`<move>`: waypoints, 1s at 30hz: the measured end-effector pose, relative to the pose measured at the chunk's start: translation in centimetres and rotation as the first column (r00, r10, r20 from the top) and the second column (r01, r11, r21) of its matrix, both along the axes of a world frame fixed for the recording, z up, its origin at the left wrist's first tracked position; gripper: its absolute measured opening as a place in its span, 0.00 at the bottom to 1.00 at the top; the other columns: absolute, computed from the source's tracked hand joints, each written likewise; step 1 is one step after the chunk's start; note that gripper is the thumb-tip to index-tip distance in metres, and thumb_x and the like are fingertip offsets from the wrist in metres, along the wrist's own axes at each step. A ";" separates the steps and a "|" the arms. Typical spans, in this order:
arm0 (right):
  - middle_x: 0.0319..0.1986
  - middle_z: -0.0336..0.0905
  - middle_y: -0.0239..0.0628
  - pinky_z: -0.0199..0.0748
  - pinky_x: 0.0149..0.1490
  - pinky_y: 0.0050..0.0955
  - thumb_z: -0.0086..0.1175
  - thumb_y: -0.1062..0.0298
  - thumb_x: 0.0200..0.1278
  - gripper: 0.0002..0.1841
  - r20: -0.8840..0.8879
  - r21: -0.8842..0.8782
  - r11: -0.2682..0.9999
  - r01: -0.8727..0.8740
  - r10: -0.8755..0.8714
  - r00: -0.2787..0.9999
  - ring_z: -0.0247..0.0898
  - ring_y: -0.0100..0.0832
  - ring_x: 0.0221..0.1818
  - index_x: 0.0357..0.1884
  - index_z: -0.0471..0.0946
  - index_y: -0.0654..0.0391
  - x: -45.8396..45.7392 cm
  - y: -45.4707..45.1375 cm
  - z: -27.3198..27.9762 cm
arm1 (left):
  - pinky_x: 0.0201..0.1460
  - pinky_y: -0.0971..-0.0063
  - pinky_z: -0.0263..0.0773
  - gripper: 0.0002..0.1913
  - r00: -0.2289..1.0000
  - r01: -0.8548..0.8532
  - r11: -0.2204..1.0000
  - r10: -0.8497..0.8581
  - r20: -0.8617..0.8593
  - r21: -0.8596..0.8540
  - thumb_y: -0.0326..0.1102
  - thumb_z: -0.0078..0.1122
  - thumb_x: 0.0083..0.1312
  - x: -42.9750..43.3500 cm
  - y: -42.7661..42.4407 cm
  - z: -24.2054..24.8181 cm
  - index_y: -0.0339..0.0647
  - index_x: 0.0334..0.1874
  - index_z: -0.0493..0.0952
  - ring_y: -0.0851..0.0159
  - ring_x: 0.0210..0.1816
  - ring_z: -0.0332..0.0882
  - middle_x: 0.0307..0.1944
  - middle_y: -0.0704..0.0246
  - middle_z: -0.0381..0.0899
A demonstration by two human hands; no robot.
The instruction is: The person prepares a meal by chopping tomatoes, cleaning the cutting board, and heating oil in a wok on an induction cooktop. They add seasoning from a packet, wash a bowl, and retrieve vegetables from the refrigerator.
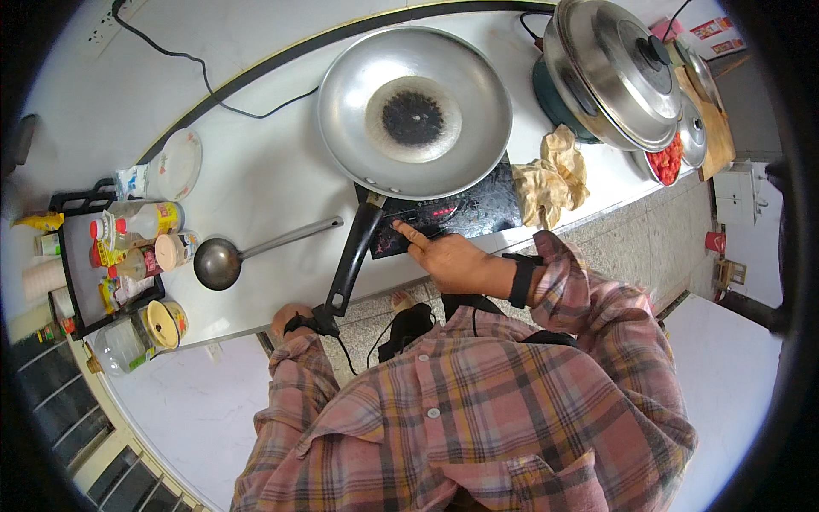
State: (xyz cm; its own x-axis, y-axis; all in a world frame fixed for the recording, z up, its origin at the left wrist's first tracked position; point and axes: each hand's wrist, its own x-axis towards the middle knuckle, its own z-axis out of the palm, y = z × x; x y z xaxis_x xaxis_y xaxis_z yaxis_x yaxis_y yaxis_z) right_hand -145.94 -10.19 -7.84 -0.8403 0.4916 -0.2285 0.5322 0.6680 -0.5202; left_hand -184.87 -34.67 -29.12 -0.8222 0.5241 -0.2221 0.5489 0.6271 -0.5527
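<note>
My right hand (451, 259) reaches over the front of a black induction cooker (473, 208). Its index finger is stretched out onto the control panel, where a red display is lit; the other fingers are curled and hold nothing visible. On the cooker sits a wide metal wok (345, 109) with a dark, scorched patch in its middle. The wok's black handle (355, 256) points towards me, left of that hand. My left hand (291, 318) is by the counter's front edge, its fingers mostly hidden behind the wrist and a black strap.
A steel ladle (219, 262) lies left of the wok. Further left, a black-rimmed tray (80, 275) holds several bottles, near an enamel cup (166, 325). Rightward are crumpled brown cloths (550, 179), a large lidded pot (614, 77) and a bowl of chopped red food (667, 160).
</note>
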 end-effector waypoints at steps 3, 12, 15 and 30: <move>0.75 0.47 0.62 0.82 0.34 0.44 0.64 0.70 0.51 0.22 0.116 -0.024 0.999 -0.031 0.033 0.993 0.83 0.52 0.36 0.47 0.72 0.69 -0.7 0.1 0.2 | 0.46 0.63 0.78 0.15 1.000 -0.016 1.000 0.016 -0.007 -0.016 0.46 0.53 0.74 0.3 -0.5 -0.1 0.42 0.46 0.81 0.62 0.39 0.80 0.38 0.68 0.81; 0.70 0.61 0.50 0.77 0.54 0.41 0.63 0.59 0.60 0.28 -0.210 -0.860 0.506 0.063 -0.465 0.860 0.78 0.43 0.53 0.59 0.70 0.63 -1.5 -1.9 0.4 | 0.47 0.63 0.78 0.15 0.997 -0.062 0.997 0.059 -0.054 -0.052 0.46 0.53 0.74 1.2 0.9 -1.3 0.43 0.48 0.81 0.62 0.40 0.80 0.39 0.68 0.81; 0.66 0.66 0.36 0.62 0.70 0.43 0.59 0.61 0.66 0.28 0.091 -0.883 -0.374 -0.284 -0.729 0.678 0.60 0.34 0.69 0.66 0.67 0.54 -4.9 -1.1 2.7 | 0.47 0.63 0.78 0.15 0.990 -0.116 0.990 0.109 -0.092 -0.079 0.46 0.53 0.74 1.7 0.4 -1.9 0.43 0.48 0.81 0.62 0.40 0.80 0.40 0.68 0.81; 0.17 0.69 0.30 0.65 0.19 0.28 0.57 0.69 0.66 0.07 0.344 -0.800 -0.025 0.600 -0.839 0.423 0.65 0.26 0.14 0.36 0.70 0.57 9.6 -0.6 5.8 | 0.49 0.63 0.79 0.15 0.799 -0.405 0.740 0.001 -0.601 -0.537 0.46 0.53 0.75 2.6 4.9 -5.2 0.43 0.51 0.81 0.63 0.42 0.80 0.41 0.68 0.82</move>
State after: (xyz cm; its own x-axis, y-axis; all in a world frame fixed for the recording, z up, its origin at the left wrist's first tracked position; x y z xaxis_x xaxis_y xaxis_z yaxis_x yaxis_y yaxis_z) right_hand -136.31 -10.74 -2.00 -0.2156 0.5679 -0.7944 0.2723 -0.7463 -0.6074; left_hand -182.31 -29.72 -34.34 -0.9679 0.2377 0.0814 -0.0606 0.0936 -0.9938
